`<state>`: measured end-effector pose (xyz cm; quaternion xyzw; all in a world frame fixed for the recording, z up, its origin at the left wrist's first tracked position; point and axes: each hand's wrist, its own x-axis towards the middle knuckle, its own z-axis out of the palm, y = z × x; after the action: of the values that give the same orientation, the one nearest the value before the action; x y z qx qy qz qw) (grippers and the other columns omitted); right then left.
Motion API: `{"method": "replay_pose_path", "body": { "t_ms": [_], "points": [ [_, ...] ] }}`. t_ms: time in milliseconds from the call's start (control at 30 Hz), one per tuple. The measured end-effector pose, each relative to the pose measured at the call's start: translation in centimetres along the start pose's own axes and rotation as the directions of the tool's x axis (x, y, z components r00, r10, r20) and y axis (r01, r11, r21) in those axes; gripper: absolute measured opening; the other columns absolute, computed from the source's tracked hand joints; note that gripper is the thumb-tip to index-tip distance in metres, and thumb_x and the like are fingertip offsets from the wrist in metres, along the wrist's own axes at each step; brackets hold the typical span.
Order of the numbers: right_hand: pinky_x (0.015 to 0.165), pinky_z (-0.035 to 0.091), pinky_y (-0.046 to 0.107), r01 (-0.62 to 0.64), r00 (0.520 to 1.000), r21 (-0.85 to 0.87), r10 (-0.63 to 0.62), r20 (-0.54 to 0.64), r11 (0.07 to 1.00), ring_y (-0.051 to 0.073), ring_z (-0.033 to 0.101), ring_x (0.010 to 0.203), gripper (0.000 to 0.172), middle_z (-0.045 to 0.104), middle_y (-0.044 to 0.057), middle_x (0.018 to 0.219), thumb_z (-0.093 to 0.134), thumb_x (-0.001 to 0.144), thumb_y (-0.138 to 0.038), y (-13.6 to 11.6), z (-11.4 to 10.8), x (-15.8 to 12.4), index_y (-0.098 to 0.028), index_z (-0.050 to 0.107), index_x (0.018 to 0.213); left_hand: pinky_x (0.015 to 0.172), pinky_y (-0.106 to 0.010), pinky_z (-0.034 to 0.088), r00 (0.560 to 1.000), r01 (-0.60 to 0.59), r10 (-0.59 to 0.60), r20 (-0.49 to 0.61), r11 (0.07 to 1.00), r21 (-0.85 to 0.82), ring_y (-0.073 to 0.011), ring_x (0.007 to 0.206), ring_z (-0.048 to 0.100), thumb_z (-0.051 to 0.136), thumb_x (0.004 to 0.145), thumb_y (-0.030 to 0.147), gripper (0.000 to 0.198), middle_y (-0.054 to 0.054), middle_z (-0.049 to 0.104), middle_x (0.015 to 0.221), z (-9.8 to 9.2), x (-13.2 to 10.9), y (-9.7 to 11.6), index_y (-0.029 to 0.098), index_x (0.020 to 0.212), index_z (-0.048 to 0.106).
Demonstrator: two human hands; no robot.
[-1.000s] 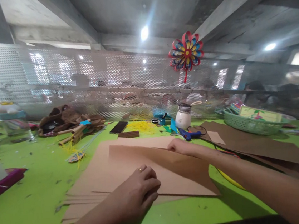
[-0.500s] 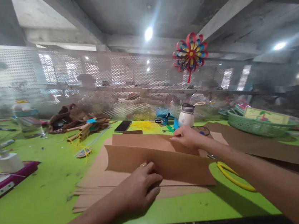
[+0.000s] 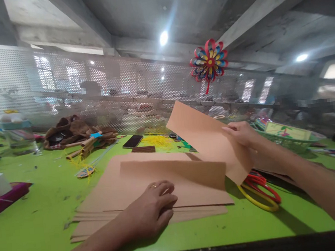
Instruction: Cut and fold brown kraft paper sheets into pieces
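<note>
A stack of brown card sheets [image 3: 126, 186] lies on the green table [image 3: 39, 220] in front of me. My left hand [image 3: 154, 207] rests palm down on the near edge of the stack, fingers curled and pressing it; a ring shows on one finger. My right hand [image 3: 242, 133] is raised to the right of the stack and pinches one brown card sheet [image 3: 208, 137], which hangs tilted in the air above the table.
Red and yellow rings [image 3: 261, 195] lie right of the stack. A green basket [image 3: 290, 137] stands at the back right. A phone [image 3: 133, 141], yellow shreds [image 3: 158, 140] and a brown bundle [image 3: 74, 134] sit further back. A perforated screen [image 3: 91, 98] closes the far side, with a paper pinwheel [image 3: 208, 62] on it.
My right hand has lifted one sheet off the stack and swung it up to the right. The left hand has stayed pressed on the stack.
</note>
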<state>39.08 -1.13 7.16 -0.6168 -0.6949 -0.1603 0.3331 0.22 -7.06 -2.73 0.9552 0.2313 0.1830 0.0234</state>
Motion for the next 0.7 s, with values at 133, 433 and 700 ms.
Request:
{"method": "replay_pose_path", "body": {
  "t_ms": [133,433,700],
  "points": [
    [0.050,0.032,0.026,-0.082,0.997,-0.053,0.082,-0.007,0.995,0.016,0.047,0.054,0.048,0.054,0.001,0.053,0.038,0.084,-0.056,2.8,-1.8,-1.8,-0.020,0.051,0.055,0.103,-0.052,0.035,0.994,0.066,-0.072,0.082,0.995,0.076,-0.0344,0.127,0.046,0.046,0.093,0.034,0.034,-0.009,0.055,0.133,0.5,0.1,-0.5,0.029,0.124,0.058],
    [0.050,0.034,0.032,-0.179,0.975,-0.279,0.209,0.081,0.944,0.021,0.051,0.048,0.035,0.060,0.008,0.052,0.056,0.076,-0.045,9.9,-2.2,-5.8,-0.020,0.062,0.052,0.104,-0.062,0.031,0.981,0.095,-0.112,0.161,0.989,0.112,-0.0402,0.136,0.036,0.035,0.097,0.048,0.046,-0.013,0.042,0.148,1.1,-0.1,-0.7,0.031,0.138,0.045],
    [0.086,0.046,0.047,0.051,0.997,-0.268,-0.033,0.069,0.962,0.033,0.060,0.099,0.027,0.069,0.018,0.101,0.047,0.084,-0.026,5.3,2.8,-7.9,-0.016,0.072,0.087,0.099,-0.054,0.037,0.990,0.079,-0.095,0.109,0.987,0.142,-0.0369,0.127,0.045,0.039,0.096,0.047,0.041,-0.011,0.051,0.138,1.0,0.0,-0.2,0.031,0.131,0.051]
  ]
}}
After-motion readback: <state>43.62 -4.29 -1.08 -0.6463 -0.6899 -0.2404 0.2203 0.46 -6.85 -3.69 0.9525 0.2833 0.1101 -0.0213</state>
